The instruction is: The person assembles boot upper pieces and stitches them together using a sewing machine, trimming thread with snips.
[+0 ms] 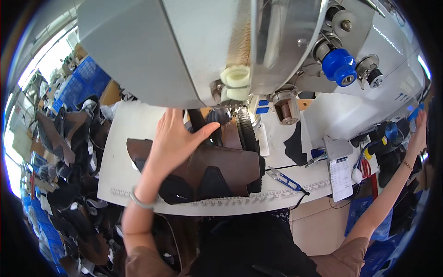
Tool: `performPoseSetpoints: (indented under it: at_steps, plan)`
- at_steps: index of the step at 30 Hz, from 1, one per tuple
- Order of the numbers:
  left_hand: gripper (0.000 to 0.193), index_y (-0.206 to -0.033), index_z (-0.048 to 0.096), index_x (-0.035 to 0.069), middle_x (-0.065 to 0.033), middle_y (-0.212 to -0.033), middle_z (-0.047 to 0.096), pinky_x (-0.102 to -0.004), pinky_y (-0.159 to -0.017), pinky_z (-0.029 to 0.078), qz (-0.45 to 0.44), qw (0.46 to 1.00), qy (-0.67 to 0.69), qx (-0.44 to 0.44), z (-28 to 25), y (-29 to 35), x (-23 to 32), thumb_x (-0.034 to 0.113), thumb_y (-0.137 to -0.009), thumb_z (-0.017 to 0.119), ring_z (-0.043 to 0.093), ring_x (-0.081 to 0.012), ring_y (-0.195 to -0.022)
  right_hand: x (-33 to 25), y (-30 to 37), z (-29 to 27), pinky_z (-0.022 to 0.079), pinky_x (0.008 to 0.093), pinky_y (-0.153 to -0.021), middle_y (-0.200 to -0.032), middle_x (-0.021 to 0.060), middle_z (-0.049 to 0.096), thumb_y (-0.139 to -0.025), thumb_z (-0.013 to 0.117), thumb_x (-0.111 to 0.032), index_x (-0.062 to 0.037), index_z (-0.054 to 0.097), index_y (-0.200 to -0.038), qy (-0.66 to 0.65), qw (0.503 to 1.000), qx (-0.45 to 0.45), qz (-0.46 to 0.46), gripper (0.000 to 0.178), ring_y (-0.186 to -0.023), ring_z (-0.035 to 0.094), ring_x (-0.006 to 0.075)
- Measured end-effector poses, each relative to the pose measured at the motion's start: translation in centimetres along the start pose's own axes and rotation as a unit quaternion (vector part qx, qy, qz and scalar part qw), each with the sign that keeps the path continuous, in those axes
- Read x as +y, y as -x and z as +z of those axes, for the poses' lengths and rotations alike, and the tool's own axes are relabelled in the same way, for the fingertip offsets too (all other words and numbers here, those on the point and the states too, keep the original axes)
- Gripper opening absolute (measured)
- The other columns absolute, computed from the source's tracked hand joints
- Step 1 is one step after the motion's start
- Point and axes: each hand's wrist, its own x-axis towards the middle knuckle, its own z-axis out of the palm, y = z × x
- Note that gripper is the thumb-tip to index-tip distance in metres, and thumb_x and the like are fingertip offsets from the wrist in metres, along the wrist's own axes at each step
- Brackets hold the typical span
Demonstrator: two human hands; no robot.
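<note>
A brown and black leather shoe upper (221, 168) lies on the white sewing machine bed, its far part under the machine head. My left hand (177, 131) rests on its left side near the needle area, thumb spread away from the fingers; some fingertips pass close to the machine head. Far to the right, my right arm is stretched out. My right hand (417, 131) is at the machine's right end, its fingers closed on a small blue part (415, 113). The picture's rim blurs that grip. The needle point is hidden.
Blue-handled thread snips (286, 180) lie on the table beside a measuring tape (309, 186). A black cut piece (295, 145), a paper label pad (340, 177) and red-handled scissors (365, 168) are to the right. Many shoe uppers (78, 184) are heaped at left.
</note>
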Motion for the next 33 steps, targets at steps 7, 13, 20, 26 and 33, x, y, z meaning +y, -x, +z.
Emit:
performPoseSetpoints:
  at_steps: [7, 13, 20, 26, 33]
  plan:
    - [0.061, -0.096, 0.061, 0.0, -0.0073, -0.082, 0.06, -0.0287, -0.08, 0.043, -0.095, 0.915, 0.255, -0.297, 1.0, -2.9, -2.6, 0.056, -0.073, 0.067, 0.057, -0.0179, -0.083, 5.2, -4.7, 1.3, 0.02, 0.0332, -0.11, -0.14, 0.0042, 0.035, -0.093, 0.046, -0.042, -0.0035, 0.03, -0.138, -0.233, 0.954, -0.066, 0.178, 0.062, -0.13, 0.03, 0.0174]
    - [0.063, -0.099, 0.062, -0.001, -0.0081, -0.086, 0.062, -0.0297, -0.082, 0.044, -0.107, 0.904, 0.246, -0.332, 1.1, -3.5, -2.4, 0.054, -0.07, 0.07, 0.057, -0.0169, -0.085, 3.8, -8.2, 1.0, 0.03, 0.0323, -0.104, -0.135, 0.0048, 0.042, -0.093, 0.048, -0.037, -0.0056, 0.038, -0.135, -0.187, 0.967, -0.056, 0.164, 0.053, -0.123, 0.04, 0.0176]
    - [0.059, -0.097, 0.064, -0.002, -0.0104, -0.085, 0.063, -0.0296, -0.078, 0.046, -0.096, 0.925, 0.227, -0.288, 0.7, -3.4, -2.1, 0.05, -0.07, 0.073, 0.058, -0.0178, -0.083, 4.6, -10.1, 1.4, 0.032, 0.0319, -0.102, -0.134, 0.0048, 0.043, -0.093, 0.048, -0.036, -0.0056, 0.039, -0.134, -0.191, 0.967, -0.025, 0.165, 0.051, -0.122, 0.041, 0.0174]
    - [0.058, -0.094, 0.066, -0.003, -0.0102, -0.082, 0.064, -0.0291, -0.075, 0.047, -0.074, 0.93, 0.247, -0.262, 0.6, -3.5, -1.8, 0.049, -0.069, 0.074, 0.058, -0.0172, -0.08, 4.3, -10.3, 1.8, 0.033, 0.0315, -0.101, -0.133, 0.0048, 0.044, -0.093, 0.049, -0.035, -0.0056, 0.041, -0.133, -0.193, 0.967, -0.01, 0.165, 0.05, -0.121, 0.042, 0.0172]
    - [0.058, -0.096, 0.065, -0.003, -0.0096, -0.081, 0.064, -0.0294, -0.077, 0.046, -0.079, 0.932, 0.225, -0.272, 0.4, -3.5, -1.7, 0.047, -0.069, 0.074, 0.058, -0.0175, -0.079, 4.9, -10.6, 1.8, 0.035, 0.0311, -0.1, -0.132, 0.0048, 0.045, -0.093, 0.049, -0.034, -0.0057, 0.042, -0.132, -0.195, 0.966, 0.0, 0.167, 0.048, -0.119, 0.043, 0.0169]
